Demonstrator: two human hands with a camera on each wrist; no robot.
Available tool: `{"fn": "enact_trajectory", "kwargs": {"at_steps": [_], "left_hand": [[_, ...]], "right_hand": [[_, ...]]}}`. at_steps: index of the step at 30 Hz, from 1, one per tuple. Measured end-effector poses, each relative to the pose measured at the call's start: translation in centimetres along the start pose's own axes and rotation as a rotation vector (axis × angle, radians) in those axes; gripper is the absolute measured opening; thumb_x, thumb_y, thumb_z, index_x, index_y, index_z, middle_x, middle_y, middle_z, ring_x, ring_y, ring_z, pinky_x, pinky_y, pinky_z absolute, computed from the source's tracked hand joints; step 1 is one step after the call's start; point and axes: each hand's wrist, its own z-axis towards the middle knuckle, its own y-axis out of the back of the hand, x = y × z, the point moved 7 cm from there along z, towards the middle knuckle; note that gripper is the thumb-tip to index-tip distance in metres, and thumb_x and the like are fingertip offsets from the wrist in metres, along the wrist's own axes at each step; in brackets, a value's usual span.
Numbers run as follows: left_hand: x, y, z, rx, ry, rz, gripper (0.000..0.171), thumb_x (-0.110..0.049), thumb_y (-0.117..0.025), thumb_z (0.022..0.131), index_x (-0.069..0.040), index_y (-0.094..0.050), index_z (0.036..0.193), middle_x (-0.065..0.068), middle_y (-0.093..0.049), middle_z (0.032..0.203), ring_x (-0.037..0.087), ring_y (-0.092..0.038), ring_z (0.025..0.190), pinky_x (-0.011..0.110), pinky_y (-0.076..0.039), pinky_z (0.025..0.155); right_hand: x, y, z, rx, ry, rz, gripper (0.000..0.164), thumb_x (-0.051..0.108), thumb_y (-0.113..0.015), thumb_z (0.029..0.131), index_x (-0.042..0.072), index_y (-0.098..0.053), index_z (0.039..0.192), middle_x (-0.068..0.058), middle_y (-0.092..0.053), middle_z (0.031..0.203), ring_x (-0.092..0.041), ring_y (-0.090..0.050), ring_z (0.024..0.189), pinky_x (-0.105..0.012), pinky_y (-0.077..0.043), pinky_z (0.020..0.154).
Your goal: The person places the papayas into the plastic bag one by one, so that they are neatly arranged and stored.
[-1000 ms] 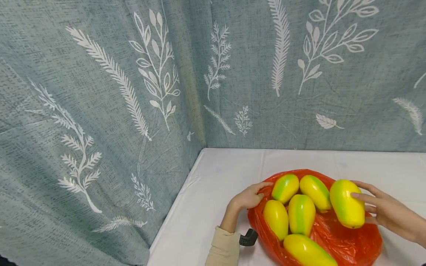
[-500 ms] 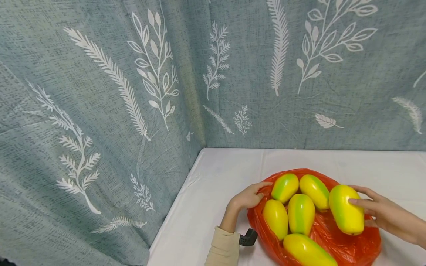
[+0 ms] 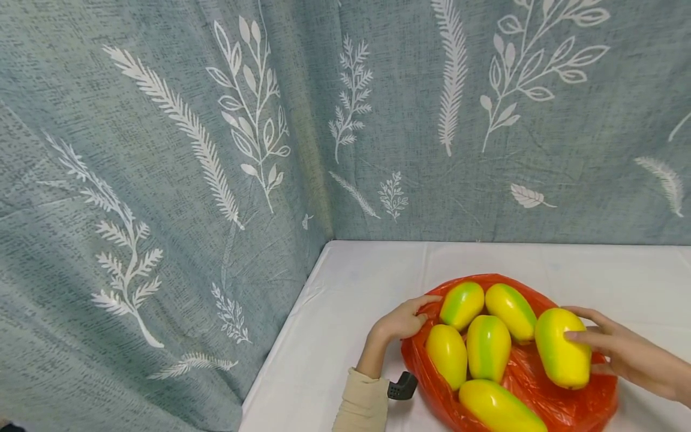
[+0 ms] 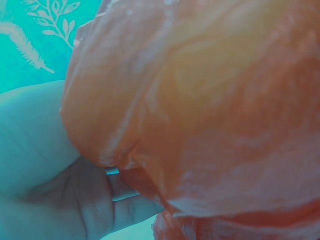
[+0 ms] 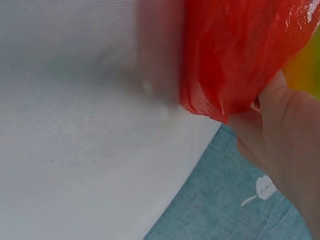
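A red plastic bag (image 3: pixel 585 408), its mouth spread wide, sits on the white table with several glossy yellow-and-green papayas in it, one of them a papaya (image 3: pixel 488 348) near the middle. My left hand (image 3: pixel 402 321) grips the bag's left rim; in the left wrist view the thin plastic (image 4: pixel 125 100) lies over its fingers. At the bag's right side my right hand (image 3: pixel 621 351) holds a papaya (image 3: pixel 564 354) upright, fingers along its right side. The right wrist view shows the bag's outer wall (image 5: pixel 225 60) right at that hand's fingers, with a bit of yellow fruit beyond.
A white cloth covers the table (image 3: pixel 345 300). Behind it and along the left hangs a blue-green curtain (image 3: pixel 399 120) with white leaf prints. A black wrist device (image 3: pixel 402 386) sits beside the beige left sleeve (image 3: pixel 361 402).
My right hand has lowered the papaya slightly into the right part of the bag. The left hand and the other papayas stay where they were.
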Motion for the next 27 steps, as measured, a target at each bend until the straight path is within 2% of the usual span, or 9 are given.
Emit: {"fn": "enact_trajectory", "kwargs": {"at_steps": [5, 12, 18, 27], "left_hand": [[0.0, 0.0, 0.0, 0.0, -0.003, 0.005, 0.049, 0.004, -0.044, 0.093, -0.013, -0.05, 0.139, 0.005, -0.049, 0.137, 0.016, -0.048, 0.111, 0.032, -0.037, 0.1], [0.1, 0.0, 0.1, -0.002, 0.001, 0.009, 0.049, 0.003, -0.044, 0.093, -0.014, -0.05, 0.139, 0.005, -0.049, 0.138, 0.016, -0.048, 0.111, 0.033, -0.037, 0.1], [0.0, 0.0, 0.1, 0.0, -0.004, 0.016, 0.048, 0.003, -0.044, 0.094, -0.013, -0.049, 0.139, 0.006, -0.049, 0.137, 0.016, -0.048, 0.11, 0.032, -0.037, 0.1], [0.0, -0.1, 0.1, 0.006, -0.009, 0.014, 0.047, 0.002, -0.044, 0.095, -0.013, -0.049, 0.139, 0.006, -0.049, 0.137, 0.016, -0.048, 0.11, 0.033, -0.036, 0.1]], "right_hand": [[-0.5, -0.1, 0.2, -0.019, -0.018, -0.068, 0.085, 0.036, -0.052, 0.097, -0.004, 0.005, 0.145, -0.039, -0.019, 0.136, -0.032, -0.052, 0.103, -0.049, -0.048, 0.085], [-0.8, -0.3, 0.4, -0.018, -0.036, -0.101, 0.085, 0.038, -0.053, 0.096, -0.003, 0.001, 0.147, -0.039, -0.017, 0.135, -0.034, -0.051, 0.103, -0.05, -0.049, 0.084], [-0.5, -0.7, 0.2, -0.021, -0.061, -0.117, 0.086, 0.038, -0.055, 0.096, -0.007, 0.001, 0.144, -0.043, -0.011, 0.133, -0.042, -0.047, 0.106, -0.05, -0.048, 0.085], [-0.5, -1.1, 0.0, -0.039, -0.093, -0.181, 0.089, 0.044, -0.055, 0.094, -0.014, -0.005, 0.139, -0.042, -0.021, 0.129, -0.038, -0.05, 0.103, -0.049, -0.047, 0.086]]}}
